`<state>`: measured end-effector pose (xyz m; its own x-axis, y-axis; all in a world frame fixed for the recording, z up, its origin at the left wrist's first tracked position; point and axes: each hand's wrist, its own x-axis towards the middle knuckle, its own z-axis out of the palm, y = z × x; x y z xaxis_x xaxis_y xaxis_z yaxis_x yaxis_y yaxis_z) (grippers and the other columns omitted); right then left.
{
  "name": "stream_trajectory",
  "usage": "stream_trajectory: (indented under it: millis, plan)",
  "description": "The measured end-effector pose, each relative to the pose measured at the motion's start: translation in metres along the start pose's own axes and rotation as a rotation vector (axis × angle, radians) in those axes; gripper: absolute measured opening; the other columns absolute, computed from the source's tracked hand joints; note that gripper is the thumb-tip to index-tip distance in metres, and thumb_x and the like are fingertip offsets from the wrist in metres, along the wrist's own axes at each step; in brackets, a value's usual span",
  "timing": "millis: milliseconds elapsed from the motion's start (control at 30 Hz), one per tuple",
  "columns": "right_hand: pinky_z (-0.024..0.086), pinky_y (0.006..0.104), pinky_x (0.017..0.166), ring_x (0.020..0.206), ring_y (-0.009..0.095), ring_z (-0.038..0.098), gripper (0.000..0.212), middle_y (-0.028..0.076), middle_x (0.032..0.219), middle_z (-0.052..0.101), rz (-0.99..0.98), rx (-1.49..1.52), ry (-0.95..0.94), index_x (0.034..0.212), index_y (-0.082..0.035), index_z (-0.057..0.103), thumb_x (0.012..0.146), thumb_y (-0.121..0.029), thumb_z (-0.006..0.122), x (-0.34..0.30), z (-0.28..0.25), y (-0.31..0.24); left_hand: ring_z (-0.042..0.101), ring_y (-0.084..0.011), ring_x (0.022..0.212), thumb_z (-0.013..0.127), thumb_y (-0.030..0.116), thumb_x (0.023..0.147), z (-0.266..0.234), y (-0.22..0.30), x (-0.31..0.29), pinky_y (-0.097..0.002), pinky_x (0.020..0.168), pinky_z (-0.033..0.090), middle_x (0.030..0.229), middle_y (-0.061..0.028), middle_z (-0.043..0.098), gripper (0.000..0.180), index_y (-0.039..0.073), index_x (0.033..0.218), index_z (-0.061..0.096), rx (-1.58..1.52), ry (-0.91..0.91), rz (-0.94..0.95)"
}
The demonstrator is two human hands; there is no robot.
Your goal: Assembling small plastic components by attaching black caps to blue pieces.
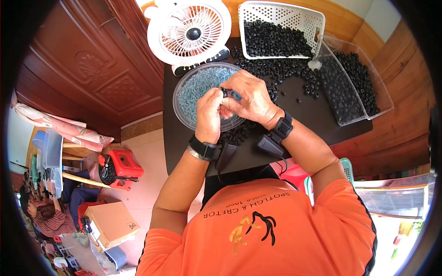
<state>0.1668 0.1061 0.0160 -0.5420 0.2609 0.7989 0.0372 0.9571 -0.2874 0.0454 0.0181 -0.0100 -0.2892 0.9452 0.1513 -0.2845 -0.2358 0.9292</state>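
My left hand [209, 113] and my right hand [252, 101] meet above the near part of a round clear tub [178, 112]. Pinched between their fingertips is a small black round part [224, 92], mostly covered by the fingers. Both hands are closed on it. Many tiny pale-blue, see-through pieces [191, 94] fill the tub; whether one is also in my fingers cannot be made out. Loose black ring-like parts [271, 69] lie on the dark table [294, 115] beyond my right hand, and more lie under my wrists.
A white perforated basket [282, 7] and a clear bin [384, 92], both holding black parts, stand at the back and right. Behind the tub is a white fan [193, 34]. On the left floor are a red plastic stool [126, 165] and a cardboard box [113, 225], near another person [53, 218].
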Motion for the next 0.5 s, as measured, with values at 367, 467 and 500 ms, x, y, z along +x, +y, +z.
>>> stream_trajectory:
  millis: [367,467,500]
  plan:
    - [0.05,0.037,0.066,0.072,0.028,0.059,0.017,0.009,0.075,0.06,-0.026,-0.06,0.008,0.081,-0.006,0.062,0.067,-0.012,0.07,-0.006,0.011,-0.004,0.047,-0.0115,0.052,0.045,0.029,0.095,0.001,-0.005,-0.002,-0.0245,0.05,0.037,0.063,-0.0033,0.054,0.03,0.005,0.08,0.054,0.014,0.072,0.015]
    - [0.05,0.0366,0.067,0.071,0.028,0.059,0.019,0.008,0.076,0.06,0.009,-0.086,0.035,0.084,-0.006,0.063,0.068,-0.014,0.071,-0.003,0.008,-0.003,0.048,-0.0102,0.058,0.044,0.03,0.096,0.003,-0.002,0.001,-0.024,0.053,0.038,0.066,-0.0014,0.053,0.028,0.007,0.085,0.054,0.019,0.066,0.047]
    - [0.05,0.0367,0.068,0.072,0.028,0.059,0.02,0.008,0.076,0.06,-0.01,-0.079,0.04,0.085,-0.006,0.063,0.069,-0.015,0.071,-0.001,0.008,-0.003,0.048,-0.0102,0.058,0.044,0.029,0.096,0.002,-0.002,0.001,-0.024,0.053,0.038,0.066,-0.0016,0.054,0.027,0.006,0.086,0.054,0.013,0.055,0.053]
